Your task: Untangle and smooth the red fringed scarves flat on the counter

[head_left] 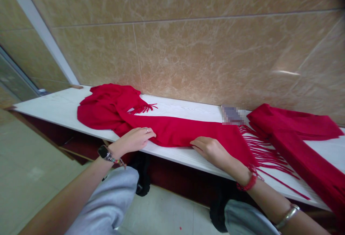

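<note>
A red fringed scarf point(178, 130) stretches along the white top of a low bench, its left part heaped in loose folds. Its right end lies flat, with a twisted fringe point(265, 152) spread to the right. My left hand point(137, 139), wearing a ring, has its fingers closed at the scarf's near edge, beside the heaped part. Farther right, my right hand point(208, 150) also has bent, closed fingers on that same near edge. The fingertips of both hands are partly hidden against the cloth.
A second red scarf point(293, 148) lies folded at the right, hanging over the front edge. Near the wall stands a pixelated flat item point(231, 115). A tan tiled wall point(188, 55) backs the white bench top point(54, 109), which has open shelves below.
</note>
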The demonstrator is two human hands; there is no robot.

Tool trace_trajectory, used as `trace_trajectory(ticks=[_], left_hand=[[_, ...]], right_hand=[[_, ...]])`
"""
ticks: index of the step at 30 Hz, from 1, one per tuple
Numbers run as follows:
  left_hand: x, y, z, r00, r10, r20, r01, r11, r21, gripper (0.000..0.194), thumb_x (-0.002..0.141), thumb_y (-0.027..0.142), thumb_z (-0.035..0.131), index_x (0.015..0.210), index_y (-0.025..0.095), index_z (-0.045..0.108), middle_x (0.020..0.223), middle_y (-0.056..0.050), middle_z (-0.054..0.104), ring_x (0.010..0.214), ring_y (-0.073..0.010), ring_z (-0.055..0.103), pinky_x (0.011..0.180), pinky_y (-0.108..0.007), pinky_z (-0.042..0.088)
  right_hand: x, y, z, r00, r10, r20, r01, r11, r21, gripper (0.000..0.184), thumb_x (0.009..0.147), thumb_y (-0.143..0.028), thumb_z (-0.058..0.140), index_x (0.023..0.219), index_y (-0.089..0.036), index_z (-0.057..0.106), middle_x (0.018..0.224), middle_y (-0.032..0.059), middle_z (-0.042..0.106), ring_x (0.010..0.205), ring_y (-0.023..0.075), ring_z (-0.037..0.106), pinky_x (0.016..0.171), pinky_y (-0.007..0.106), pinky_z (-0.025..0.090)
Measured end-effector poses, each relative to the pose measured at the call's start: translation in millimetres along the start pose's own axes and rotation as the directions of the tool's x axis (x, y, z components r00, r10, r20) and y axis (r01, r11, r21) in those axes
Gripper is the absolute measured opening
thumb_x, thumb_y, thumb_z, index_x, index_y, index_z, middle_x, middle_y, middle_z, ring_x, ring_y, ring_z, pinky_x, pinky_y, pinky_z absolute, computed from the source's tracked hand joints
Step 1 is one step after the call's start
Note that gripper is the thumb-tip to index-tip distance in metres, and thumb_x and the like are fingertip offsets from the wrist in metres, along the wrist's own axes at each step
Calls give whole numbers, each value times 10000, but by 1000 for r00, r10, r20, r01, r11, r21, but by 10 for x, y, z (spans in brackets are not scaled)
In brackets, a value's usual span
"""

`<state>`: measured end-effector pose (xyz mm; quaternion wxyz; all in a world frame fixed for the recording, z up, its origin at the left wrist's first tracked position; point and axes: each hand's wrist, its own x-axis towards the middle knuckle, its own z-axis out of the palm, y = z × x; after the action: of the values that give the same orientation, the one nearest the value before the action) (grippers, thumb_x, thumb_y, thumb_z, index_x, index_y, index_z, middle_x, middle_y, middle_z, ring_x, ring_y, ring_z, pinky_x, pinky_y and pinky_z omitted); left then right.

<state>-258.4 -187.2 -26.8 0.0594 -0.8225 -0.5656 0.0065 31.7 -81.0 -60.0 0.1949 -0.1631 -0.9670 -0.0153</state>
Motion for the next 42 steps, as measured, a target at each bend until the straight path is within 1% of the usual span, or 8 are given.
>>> trace_trajectory(ticks=[5,11,15,21,26,29,35,42], left_hand=[[34,94,-4,998,55,-38,-58,996,-75,492,739,31,413,1186,220,491,1192,-32,519,1080,-160,491,953,-278,355],[229,425,73,989,54,-141,-61,997,-50,346,826,246,497,1166,184,511,1137,-62,572,1033,-193,523,904,-321,397],[354,523,134,982,39,-185,-33,999,36,228,841,136,462,1046,161,560,1002,-66,615,942,-183,566,852,-321,429],[381,478,129,982,-11,-188,27,996,80,188,853,68,401,935,147,551,892,-51,576,834,-160,561,758,-267,459],[364,500,92,987,28,-159,-7,992,128,135,842,93,444,868,160,558,868,-42,559,835,-170,531,777,-278,442],[301,423,49,991,32,-133,-16,992,122,137,829,100,466,891,171,566,886,-34,569,869,-174,531,816,-294,425],[108,48,115,993,-31,-117,49,987,154,237,791,31,451,942,159,581,954,-54,577,929,-184,531,871,-320,405],[69,-12,149,980,-85,-179,116,979,168,202,805,38,450,891,161,585,896,-49,552,899,-170,517,833,-274,430]], right_hand=[[42,-9,-2,987,148,-59,-146,988,45,217,867,-172,415,902,-176,629,851,68,658,771,160,613,697,245,480],[166,-137,16,986,161,-46,-161,987,3,209,828,-141,470,986,-164,605,928,75,648,857,181,594,757,264,466],[256,-186,46,993,113,-30,-115,991,-65,166,831,-141,473,876,-172,629,876,73,647,826,181,588,757,276,452],[215,-136,85,990,136,-34,-138,988,-74,160,844,-150,469,820,-170,626,766,55,646,740,170,586,693,265,438],[188,-150,90,997,72,-13,-73,991,-109,143,829,-134,486,791,-158,622,746,59,643,732,180,586,710,282,440],[183,-150,99,1000,30,-1,-29,995,-100,136,828,-124,483,835,-147,617,834,80,654,794,191,598,753,301,458],[153,-129,160,1000,-19,-10,19,998,-58,249,820,-65,425,1022,-122,557,1171,126,571,1061,198,539,912,319,429],[150,-126,203,1000,7,10,-7,999,-43,360,816,-21,353,1132,-103,506,1124,142,601,1025,201,574,897,366,454]])
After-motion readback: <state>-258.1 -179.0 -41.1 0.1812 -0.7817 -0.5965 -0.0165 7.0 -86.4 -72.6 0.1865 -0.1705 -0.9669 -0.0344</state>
